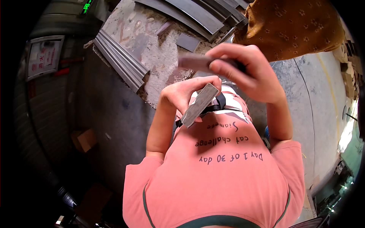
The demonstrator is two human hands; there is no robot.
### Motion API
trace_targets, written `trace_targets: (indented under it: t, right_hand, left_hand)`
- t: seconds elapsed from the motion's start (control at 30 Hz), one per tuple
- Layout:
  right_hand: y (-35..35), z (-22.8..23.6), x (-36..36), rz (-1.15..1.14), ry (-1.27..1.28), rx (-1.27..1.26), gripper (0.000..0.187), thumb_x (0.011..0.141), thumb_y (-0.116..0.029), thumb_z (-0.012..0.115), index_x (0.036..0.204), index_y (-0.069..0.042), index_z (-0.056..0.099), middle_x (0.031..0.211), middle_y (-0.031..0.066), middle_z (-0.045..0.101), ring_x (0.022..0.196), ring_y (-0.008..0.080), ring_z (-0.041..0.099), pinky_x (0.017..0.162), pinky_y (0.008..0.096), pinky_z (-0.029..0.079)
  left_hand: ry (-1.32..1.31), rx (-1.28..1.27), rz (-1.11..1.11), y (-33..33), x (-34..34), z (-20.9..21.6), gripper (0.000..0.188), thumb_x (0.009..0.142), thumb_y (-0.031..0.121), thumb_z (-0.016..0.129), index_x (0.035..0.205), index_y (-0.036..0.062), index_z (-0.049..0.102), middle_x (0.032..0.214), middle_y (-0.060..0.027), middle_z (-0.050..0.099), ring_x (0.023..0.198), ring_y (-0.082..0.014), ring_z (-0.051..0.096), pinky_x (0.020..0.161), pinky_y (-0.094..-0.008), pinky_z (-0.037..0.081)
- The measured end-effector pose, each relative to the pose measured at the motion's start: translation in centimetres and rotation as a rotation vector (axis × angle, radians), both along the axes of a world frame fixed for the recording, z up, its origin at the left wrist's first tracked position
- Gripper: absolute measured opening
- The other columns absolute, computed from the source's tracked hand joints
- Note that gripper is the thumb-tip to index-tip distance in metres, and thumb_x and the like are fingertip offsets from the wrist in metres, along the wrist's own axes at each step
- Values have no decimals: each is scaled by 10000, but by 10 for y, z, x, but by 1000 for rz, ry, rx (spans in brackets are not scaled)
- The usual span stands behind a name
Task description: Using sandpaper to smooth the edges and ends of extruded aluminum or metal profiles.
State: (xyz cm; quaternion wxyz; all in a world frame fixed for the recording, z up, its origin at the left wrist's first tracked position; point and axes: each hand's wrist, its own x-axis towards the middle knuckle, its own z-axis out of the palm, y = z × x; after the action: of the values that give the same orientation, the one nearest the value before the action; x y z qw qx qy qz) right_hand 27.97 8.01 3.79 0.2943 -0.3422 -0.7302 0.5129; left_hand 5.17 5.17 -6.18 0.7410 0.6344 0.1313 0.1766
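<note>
My left hand [182,92] is closed around a grey, streaked flat bar [200,104], held at a slant in front of my chest. I cannot tell whether the bar is wood or metal. Raised a little higher and to the right, my right hand [253,74] grips a dark, long, flat-sided piece [195,62]. Motion smears this piece, so its kind is unclear. Its free end points left, above my left hand. On the worn, dusty worktop [159,72] beyond my hands lies a small grey plate [188,42].
A bundle of long grey metal profiles [121,60] lies at the worktop's left edge. Dark metal strips [194,17] are stacked at the far side. Brown flowered fabric [292,26] hangs at the far right. A cardboard box [86,140] sits low on the left.
</note>
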Motion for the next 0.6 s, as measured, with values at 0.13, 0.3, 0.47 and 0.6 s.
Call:
trace_targets:
  t: [0.13, 0.3, 0.47, 0.6]
  right_hand:
    - [-13, 11, -1, 53, 204, -96, 161, 958, -97, 660, 1040, 41, 675, 768, 54, 666, 694, 84, 603, 626, 243, 478]
    - [3, -5, -2, -148, 14, 155, 140, 950, -87, 671, 1006, 41, 666, 680, 38, 560, 621, 72, 462, 546, 265, 411]
    - [-5, 20, 7, 184, 11, 105, 157, 948, -169, 683, 935, -14, 665, 646, 120, 607, 549, 261, 615, 516, 334, 449]
    - [9, 13, 8, 41, -224, 246, 126, 965, -108, 660, 939, 15, 656, 647, 84, 532, 552, 134, 474, 523, 283, 400]
  left_hand:
    - [16, -150, 105, -9, -7, -4, 943, 538, 373, 973, 1317, 46, 556, 1210, -73, 622, 1121, -158, 590, 957, -312, 481]
    - [6, 22, 22, -1, 1, -3, 945, 531, 404, 972, 1293, 44, 544, 1170, -74, 611, 1073, -167, 590, 944, -312, 477]
    - [-24, 6, 48, -12, -2, -18, 990, 525, 378, 981, 1332, 42, 515, 1209, -59, 604, 1114, -147, 578, 973, -325, 470]
    - [19, -55, -90, 1, 4, -10, 1028, 525, 364, 998, 1363, 34, 503, 1232, -55, 608, 1132, -129, 581, 979, -311, 482]
